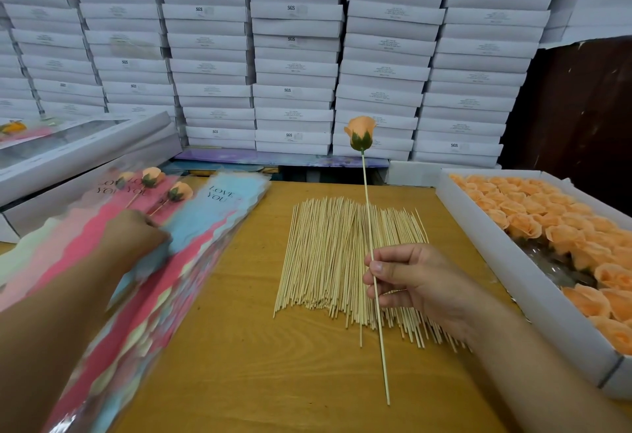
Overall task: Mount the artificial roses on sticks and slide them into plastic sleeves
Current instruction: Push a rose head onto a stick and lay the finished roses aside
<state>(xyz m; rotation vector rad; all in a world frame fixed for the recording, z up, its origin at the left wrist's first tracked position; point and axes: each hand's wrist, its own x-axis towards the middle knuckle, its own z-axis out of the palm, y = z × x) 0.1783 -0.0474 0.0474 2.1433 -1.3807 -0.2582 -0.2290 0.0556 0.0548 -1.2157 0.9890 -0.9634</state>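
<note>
Right hand (415, 282) pinches a peach rose (359, 132) on its stick (375, 282) above the skewer pile (345, 261); left hand (136, 237), blurred, presses on the plastic sleeves (219, 213), grip unclear.

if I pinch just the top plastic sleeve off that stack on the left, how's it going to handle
Probably floppy: the plastic sleeves look thin and flat, so one would likely droop. Their glossy film suggests they are slippery and may cling, so two could lift together. Likely very light; the left hand presses on the stack.
</note>
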